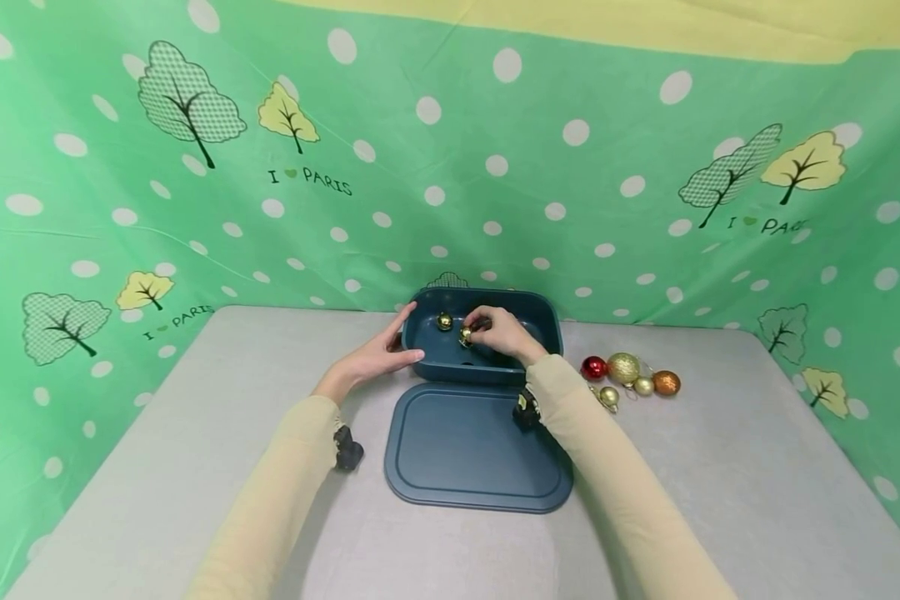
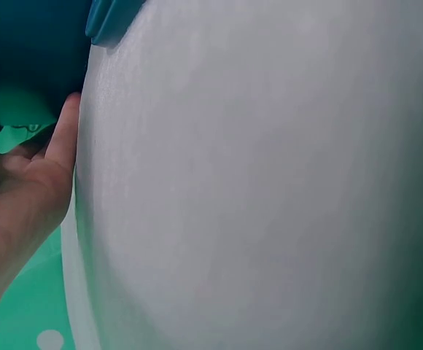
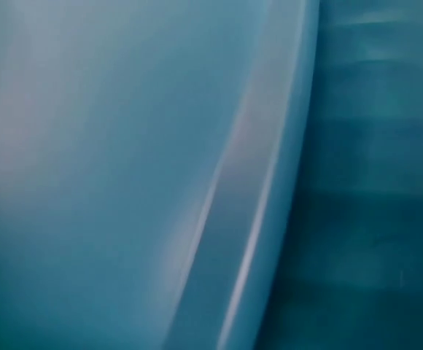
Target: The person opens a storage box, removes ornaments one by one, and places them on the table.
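Note:
A dark blue rectangular box (image 1: 438, 370) stands at the back of the table, open at the top. My left hand (image 1: 373, 357) rests against its left end, fingers spread and nearly straight, thumb at the front corner; the left wrist view also shows this hand (image 2: 33, 175) beside the box (image 2: 29, 58). Inside the box, my right hand (image 1: 504, 333) pinches a shiny gold bauble (image 1: 466, 336) between thumb and fingers. Another gold bauble (image 1: 445, 322) lies left of it on the box floor. No right fingers appear in the right wrist view, only blurred blue surfaces.
The flat blue lid (image 1: 472, 454) lies on the table in front of the box, under the right forearm. To the right sit several baubles: red (image 1: 594, 367), large glittery gold (image 1: 623, 367), orange (image 1: 667, 382) and small gold (image 1: 609, 396). A green patterned cloth (image 1: 450, 167) hangs behind.

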`<action>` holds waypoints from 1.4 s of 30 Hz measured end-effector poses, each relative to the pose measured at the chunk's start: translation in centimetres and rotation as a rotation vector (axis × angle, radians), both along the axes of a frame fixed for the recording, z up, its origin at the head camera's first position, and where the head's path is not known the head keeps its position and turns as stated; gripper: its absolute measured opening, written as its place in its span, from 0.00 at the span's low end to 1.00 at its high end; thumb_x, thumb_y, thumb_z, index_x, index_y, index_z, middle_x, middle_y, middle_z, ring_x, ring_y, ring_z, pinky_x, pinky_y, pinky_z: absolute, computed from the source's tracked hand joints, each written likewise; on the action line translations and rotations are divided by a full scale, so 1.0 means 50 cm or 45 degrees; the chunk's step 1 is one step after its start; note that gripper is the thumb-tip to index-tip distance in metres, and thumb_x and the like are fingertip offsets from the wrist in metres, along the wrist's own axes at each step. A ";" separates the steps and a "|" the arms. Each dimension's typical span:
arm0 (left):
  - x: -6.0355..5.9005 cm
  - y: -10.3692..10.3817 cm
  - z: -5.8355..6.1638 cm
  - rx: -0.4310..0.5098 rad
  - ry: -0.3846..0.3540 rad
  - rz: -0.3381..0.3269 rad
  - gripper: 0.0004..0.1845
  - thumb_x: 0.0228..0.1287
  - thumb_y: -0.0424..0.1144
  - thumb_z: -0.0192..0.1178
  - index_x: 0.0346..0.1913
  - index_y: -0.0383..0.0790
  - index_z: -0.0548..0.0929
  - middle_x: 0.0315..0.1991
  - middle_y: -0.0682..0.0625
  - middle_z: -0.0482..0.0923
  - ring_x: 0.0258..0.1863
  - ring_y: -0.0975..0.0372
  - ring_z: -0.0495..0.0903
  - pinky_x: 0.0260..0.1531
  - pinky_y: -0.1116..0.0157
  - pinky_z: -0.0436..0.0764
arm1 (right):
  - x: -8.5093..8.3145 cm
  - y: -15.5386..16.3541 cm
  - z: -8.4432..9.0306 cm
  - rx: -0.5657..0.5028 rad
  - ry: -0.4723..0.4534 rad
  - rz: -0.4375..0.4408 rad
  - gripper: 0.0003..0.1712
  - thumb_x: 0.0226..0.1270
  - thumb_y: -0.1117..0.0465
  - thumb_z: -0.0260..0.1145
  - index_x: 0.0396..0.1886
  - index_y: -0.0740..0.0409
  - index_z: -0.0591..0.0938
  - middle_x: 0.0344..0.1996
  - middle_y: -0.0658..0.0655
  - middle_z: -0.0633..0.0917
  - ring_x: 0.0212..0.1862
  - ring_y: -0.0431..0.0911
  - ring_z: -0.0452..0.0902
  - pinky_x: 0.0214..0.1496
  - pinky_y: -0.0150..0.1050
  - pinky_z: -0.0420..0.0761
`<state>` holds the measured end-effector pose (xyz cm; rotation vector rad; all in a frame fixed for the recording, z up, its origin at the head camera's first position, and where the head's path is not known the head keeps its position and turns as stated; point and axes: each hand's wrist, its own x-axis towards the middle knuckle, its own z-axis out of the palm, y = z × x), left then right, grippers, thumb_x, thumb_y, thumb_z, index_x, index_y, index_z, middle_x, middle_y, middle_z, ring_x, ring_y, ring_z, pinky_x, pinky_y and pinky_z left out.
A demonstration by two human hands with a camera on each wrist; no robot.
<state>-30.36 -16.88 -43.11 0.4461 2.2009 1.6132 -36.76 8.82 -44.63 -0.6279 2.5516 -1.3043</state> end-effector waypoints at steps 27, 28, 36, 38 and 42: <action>-0.002 0.005 -0.011 -0.041 0.027 0.004 0.49 0.68 0.39 0.61 0.78 0.53 0.36 0.76 0.37 0.27 0.71 0.40 0.46 0.59 0.50 0.65 | 0.016 0.008 0.013 -0.135 0.063 -0.026 0.14 0.64 0.68 0.67 0.49 0.64 0.81 0.44 0.61 0.83 0.44 0.52 0.80 0.45 0.43 0.80; -0.006 0.004 -0.017 -0.043 0.023 0.007 0.49 0.68 0.39 0.61 0.78 0.53 0.36 0.76 0.37 0.27 0.71 0.40 0.47 0.59 0.50 0.65 | 0.017 0.008 0.013 -0.143 0.068 -0.030 0.14 0.64 0.67 0.67 0.49 0.64 0.81 0.44 0.60 0.83 0.44 0.52 0.80 0.45 0.43 0.80; -0.028 -0.008 -0.061 -0.008 0.026 0.022 0.49 0.68 0.40 0.61 0.78 0.59 0.36 0.76 0.41 0.25 0.72 0.41 0.39 0.66 0.46 0.55 | 0.041 0.002 0.028 -0.154 0.120 -0.029 0.14 0.64 0.66 0.68 0.49 0.63 0.82 0.44 0.59 0.83 0.43 0.51 0.80 0.45 0.44 0.80; -0.027 -0.008 -0.061 -0.001 0.023 0.029 0.48 0.68 0.40 0.60 0.77 0.61 0.36 0.76 0.41 0.25 0.73 0.41 0.39 0.67 0.46 0.54 | 0.049 0.002 0.033 -0.154 0.132 -0.019 0.14 0.64 0.66 0.68 0.49 0.62 0.82 0.44 0.58 0.83 0.43 0.51 0.79 0.45 0.45 0.80; -0.023 -0.008 -0.057 0.019 0.006 0.039 0.48 0.68 0.40 0.60 0.77 0.63 0.37 0.76 0.41 0.27 0.72 0.41 0.42 0.66 0.46 0.57 | 0.068 0.003 0.038 -0.170 0.140 0.009 0.15 0.64 0.66 0.68 0.50 0.63 0.81 0.46 0.59 0.82 0.44 0.51 0.79 0.44 0.45 0.80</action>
